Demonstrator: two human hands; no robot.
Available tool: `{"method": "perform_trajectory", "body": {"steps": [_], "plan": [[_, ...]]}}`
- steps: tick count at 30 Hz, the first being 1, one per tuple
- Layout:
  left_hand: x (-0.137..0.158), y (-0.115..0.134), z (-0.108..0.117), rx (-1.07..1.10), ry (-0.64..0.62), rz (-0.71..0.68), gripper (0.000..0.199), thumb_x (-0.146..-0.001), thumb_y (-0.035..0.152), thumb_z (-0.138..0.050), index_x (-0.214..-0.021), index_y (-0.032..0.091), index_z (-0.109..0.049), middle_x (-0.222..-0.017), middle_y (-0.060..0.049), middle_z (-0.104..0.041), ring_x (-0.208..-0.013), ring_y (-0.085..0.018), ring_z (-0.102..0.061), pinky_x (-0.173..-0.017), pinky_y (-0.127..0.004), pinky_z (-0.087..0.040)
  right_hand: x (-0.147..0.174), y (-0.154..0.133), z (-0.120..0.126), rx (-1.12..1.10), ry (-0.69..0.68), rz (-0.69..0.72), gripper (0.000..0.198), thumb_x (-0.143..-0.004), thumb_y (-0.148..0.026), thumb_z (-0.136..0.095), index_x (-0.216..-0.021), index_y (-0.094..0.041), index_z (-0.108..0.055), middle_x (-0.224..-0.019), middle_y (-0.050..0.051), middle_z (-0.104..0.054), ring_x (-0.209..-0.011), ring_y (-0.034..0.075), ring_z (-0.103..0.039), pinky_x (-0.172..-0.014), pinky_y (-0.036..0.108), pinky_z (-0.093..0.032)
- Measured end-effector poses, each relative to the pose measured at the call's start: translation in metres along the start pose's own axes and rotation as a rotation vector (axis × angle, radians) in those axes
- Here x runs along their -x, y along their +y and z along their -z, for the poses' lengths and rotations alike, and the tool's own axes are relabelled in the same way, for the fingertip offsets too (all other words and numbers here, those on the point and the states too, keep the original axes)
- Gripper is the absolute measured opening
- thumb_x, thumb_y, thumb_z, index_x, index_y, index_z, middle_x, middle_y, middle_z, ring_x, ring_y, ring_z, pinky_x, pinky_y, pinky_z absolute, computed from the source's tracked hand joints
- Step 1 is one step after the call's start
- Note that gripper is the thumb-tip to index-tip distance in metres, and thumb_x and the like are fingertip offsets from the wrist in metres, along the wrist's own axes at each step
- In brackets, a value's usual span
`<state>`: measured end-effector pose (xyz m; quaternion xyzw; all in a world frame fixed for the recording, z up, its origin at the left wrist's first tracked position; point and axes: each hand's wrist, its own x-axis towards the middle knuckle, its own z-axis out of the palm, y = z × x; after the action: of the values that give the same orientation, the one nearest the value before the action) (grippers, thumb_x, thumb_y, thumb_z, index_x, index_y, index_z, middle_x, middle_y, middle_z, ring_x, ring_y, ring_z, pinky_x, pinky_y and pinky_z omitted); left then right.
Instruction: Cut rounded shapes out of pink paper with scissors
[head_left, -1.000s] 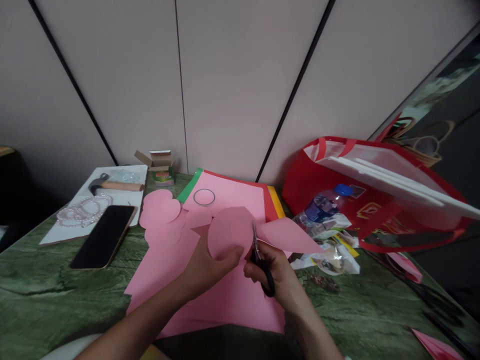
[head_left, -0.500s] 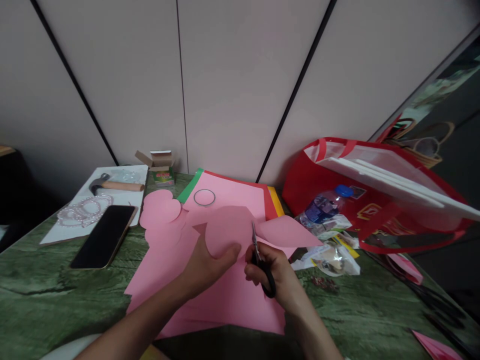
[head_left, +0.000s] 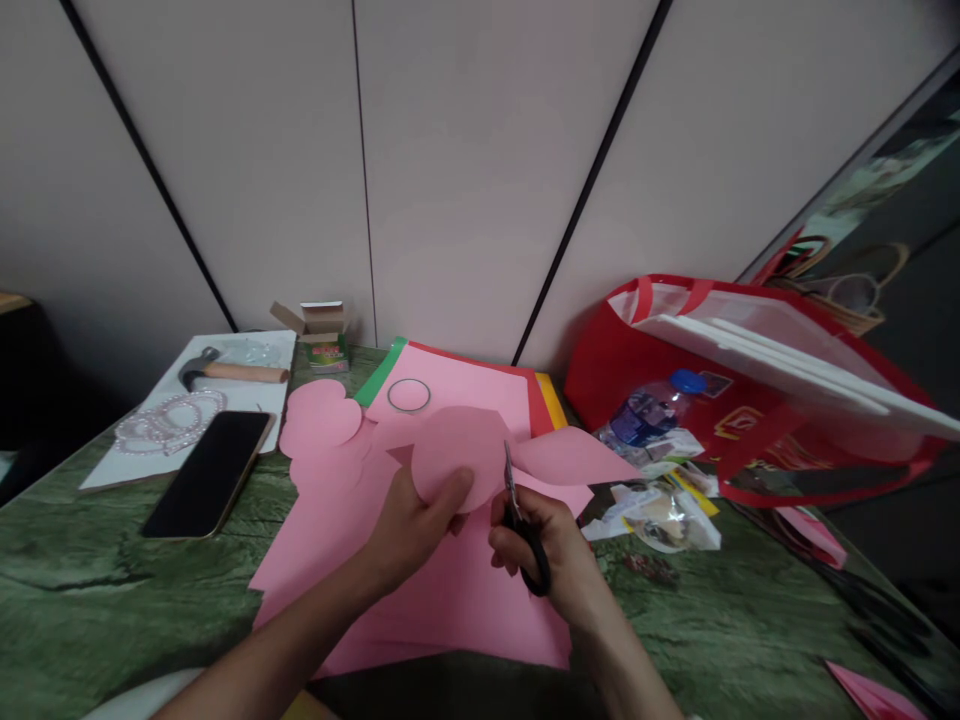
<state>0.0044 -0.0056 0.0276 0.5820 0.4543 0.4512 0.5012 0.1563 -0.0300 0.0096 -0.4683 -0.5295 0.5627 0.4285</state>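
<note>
Over a green worktop [head_left: 112, 590], the left hand [head_left: 409, 525] pinches a pink paper disc [head_left: 459, 455], turned and lifted slightly since a moment ago; the right hand [head_left: 551, 550], grip closed on black scissors [head_left: 521, 525], cuts along its right edge, nearly freeing the circle

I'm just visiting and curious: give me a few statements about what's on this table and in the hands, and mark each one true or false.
1. The right hand holds scissors. True.
2. The left hand grips a round pink paper piece. True.
3. The phone stands upright against the wall. False: it lies flat on the green table.
4. The hammer rests inside the red bag. False: it lies on a white sheet far left.
5. A bottle with a blue cap lies beside the red bag. True.
</note>
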Motion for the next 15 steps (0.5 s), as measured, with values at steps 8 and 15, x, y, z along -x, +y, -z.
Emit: {"method": "perform_trajectory", "body": {"steps": [8,15], "plan": [[-0.0016,-0.0009,-0.0024,0.219,-0.141,0.012,0.039,-0.082,0.041,-0.046,-0.060,0.011,-0.058,-0.044,-0.002,-0.055,-0.037,-0.013,-0.051,-0.033,-0.023,-0.038,0.0001,0.0021,-0.0037,-0.045,-0.023,0.047,0.025,-0.070,-0.036,-0.065,-0.067,-0.017,-0.049,-0.052,-0.006,-0.051,-0.042,0.007,-0.048,-0.041,0.019,-0.039],[-0.0008,-0.0006,-0.0005,0.067,0.003,0.099,0.038,-0.073,0.034,-0.060,-0.042,0.014,-0.049,-0.036,0.002,-0.047,-0.033,-0.008,-0.044,-0.037,-0.020,-0.037,-0.0004,0.0047,-0.0069,0.002,-0.024,0.016,0.024,-0.070,-0.035,-0.064,-0.067,-0.017,-0.049,-0.049,-0.006,-0.049,-0.042,0.009,-0.049,-0.041,0.021,-0.039]]}}
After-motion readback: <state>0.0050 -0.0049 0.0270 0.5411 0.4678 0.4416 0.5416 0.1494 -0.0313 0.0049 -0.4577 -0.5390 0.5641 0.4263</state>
